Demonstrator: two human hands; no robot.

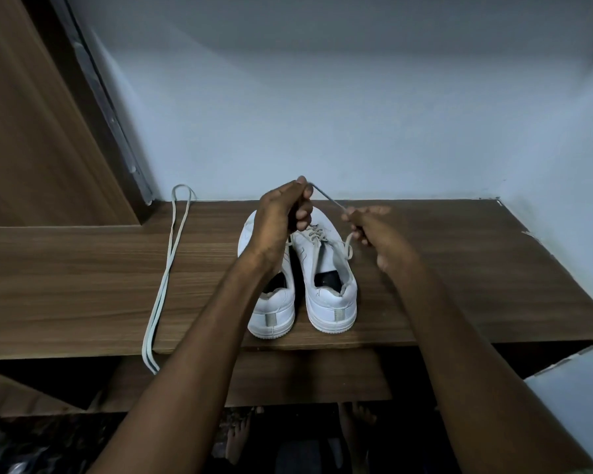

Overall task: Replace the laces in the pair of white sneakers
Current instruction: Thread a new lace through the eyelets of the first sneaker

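Your left hand (281, 213) and right hand (374, 230) each pinch the right sneaker's lace (327, 200), taut above the white sneakers (329, 285) at mid-frame on the wooden surface (459, 268); no legible branding shows.

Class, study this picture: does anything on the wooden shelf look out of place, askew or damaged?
Yes. A loose lace lies left of the sneakers, its ends dangling over the shelf's front edge, so it could slip off. The shelf's right edge looks chipped.

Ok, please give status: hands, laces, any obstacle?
Left hand and right hand pinch right sneaker's lace, stretched between them. Loose lace lies left. No obstacle.
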